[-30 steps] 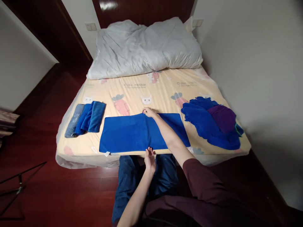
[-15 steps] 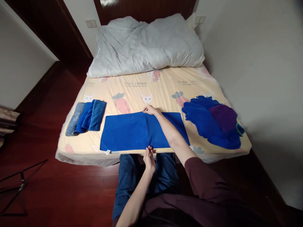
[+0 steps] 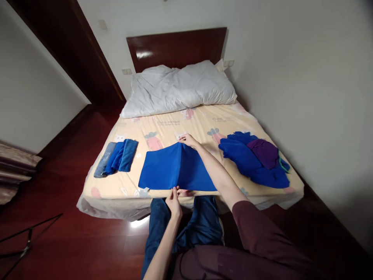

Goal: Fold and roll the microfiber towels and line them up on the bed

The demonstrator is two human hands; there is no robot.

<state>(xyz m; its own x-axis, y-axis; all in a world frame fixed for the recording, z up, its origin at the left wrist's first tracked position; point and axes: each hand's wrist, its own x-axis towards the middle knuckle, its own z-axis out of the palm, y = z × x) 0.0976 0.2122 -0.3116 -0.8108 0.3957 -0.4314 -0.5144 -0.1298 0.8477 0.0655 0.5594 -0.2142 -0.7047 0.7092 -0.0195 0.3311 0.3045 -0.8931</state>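
Observation:
A blue towel [image 3: 160, 169] lies spread across the front of the bed, with a small white tag at its near left corner. My right hand [image 3: 187, 140] reaches over it and pinches the middle of its far edge. At the near edge, my left hand [image 3: 174, 203] pinches the cloth about opposite. Between the two hands the towel is raised into a ridge, while its left and right parts rest on the sheet. My right forearm hides some of the right part.
Left on the bed lie several rolled or folded towels [image 3: 128, 154], blue and grey. A loose pile of blue cloths [image 3: 239, 155] with a purple cloth [image 3: 264, 153] sits right. A white quilt [image 3: 180, 87] is bunched by the headboard [image 3: 177, 48]. A black metal stand [image 3: 29, 237] is on the floor.
Both hands now pinch the towel's edges and have lifted its middle into a ridge; before, it lay nearly flat. The view has tilted up, showing more headboard.

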